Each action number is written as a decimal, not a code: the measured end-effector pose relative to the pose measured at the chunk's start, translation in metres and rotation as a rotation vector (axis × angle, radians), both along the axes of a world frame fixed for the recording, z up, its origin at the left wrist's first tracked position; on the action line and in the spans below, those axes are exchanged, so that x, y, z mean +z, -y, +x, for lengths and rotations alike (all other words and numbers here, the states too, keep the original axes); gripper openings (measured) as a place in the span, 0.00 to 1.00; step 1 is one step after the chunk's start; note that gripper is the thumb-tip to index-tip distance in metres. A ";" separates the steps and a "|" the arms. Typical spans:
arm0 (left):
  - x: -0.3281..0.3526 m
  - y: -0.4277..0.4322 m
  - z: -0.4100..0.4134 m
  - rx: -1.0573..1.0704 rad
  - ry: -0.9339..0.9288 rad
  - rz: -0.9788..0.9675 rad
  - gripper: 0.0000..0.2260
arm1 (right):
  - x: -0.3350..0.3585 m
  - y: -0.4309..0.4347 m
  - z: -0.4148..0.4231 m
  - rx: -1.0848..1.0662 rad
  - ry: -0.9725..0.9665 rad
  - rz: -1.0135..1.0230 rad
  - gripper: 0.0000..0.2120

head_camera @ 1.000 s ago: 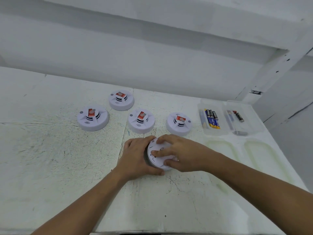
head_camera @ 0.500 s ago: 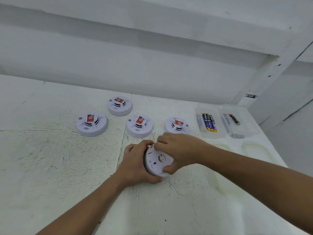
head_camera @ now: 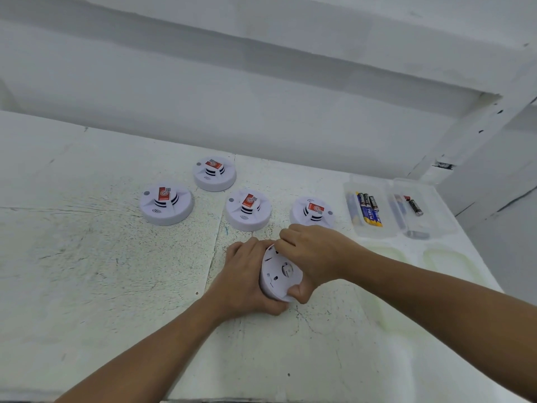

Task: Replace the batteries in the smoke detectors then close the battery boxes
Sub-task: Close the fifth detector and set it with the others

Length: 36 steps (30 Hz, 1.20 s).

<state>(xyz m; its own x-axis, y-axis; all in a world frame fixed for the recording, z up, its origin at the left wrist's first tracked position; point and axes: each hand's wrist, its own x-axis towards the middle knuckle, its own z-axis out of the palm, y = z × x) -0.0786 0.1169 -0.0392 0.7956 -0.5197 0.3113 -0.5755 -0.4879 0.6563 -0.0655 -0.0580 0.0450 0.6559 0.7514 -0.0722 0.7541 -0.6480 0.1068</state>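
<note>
A white round smoke detector (head_camera: 278,277) is tipped up on its edge at the middle of the table, its flat back facing me. My left hand (head_camera: 243,283) grips it from the left and underneath. My right hand (head_camera: 312,255) holds it from the right, fingers curled over its top rim and thumb at its lower edge. Several more white detectors with red labels stand face up behind: one at the left (head_camera: 166,203), one at the back (head_camera: 214,173), one in the middle (head_camera: 248,209) and one at the right (head_camera: 312,212). Batteries (head_camera: 367,209) lie in a clear tray.
The clear plastic tray (head_camera: 374,232) sits at the right rear, and a second clear tray (head_camera: 436,225) beside it holds a dark battery (head_camera: 415,206). A white wall rises behind the worn white table (head_camera: 87,271). Two moulded hollows lie at the table's right.
Both hands have tipped the detector from lying flat on the table up onto its edge, so its back now faces me. The view has also tilted upward a little.
</note>
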 end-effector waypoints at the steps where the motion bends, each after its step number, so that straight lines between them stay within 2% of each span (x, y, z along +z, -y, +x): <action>1: -0.001 0.000 0.000 -0.009 0.007 -0.002 0.35 | -0.001 0.001 -0.001 -0.006 0.003 0.004 0.32; 8: 0.000 0.003 0.002 -0.041 -0.005 -0.023 0.36 | -0.005 0.003 -0.003 -0.073 -0.016 0.019 0.32; 14: -0.004 0.006 0.003 -0.020 -0.005 -0.055 0.35 | -0.012 0.008 -0.008 -0.171 -0.018 0.122 0.30; 17: -0.005 0.004 0.002 0.007 -0.037 -0.041 0.35 | -0.009 0.010 -0.009 -0.211 -0.070 0.130 0.28; 19: -0.006 0.003 0.003 0.015 -0.074 -0.020 0.37 | -0.006 0.015 -0.012 -0.304 -0.179 0.184 0.28; 23: 0.001 0.000 0.011 0.001 -0.233 0.026 0.34 | -0.007 0.026 -0.029 -0.536 -0.401 0.438 0.25; 25: 0.012 -0.003 0.012 -0.004 -0.363 -0.054 0.29 | -0.011 0.031 -0.041 -0.613 -0.502 0.647 0.20; 28: 0.027 -0.003 0.012 0.010 -0.531 -0.186 0.20 | -0.007 0.031 -0.054 -0.650 -0.588 0.897 0.22; 29: 0.030 -0.001 0.014 0.036 -0.568 -0.197 0.21 | -0.006 0.028 -0.057 -0.635 -0.586 0.939 0.21; 33: 0.052 0.007 0.017 0.063 -0.732 -0.199 0.40 | -0.005 0.014 -0.060 -0.623 -0.475 1.163 0.16; 34: 0.057 0.008 0.015 0.052 -0.777 -0.208 0.40 | -0.006 0.012 -0.059 -0.637 -0.479 1.249 0.15; 36: 0.064 0.009 0.013 0.038 -0.820 -0.236 0.33 | -0.004 0.010 -0.055 -0.686 -0.533 1.444 0.14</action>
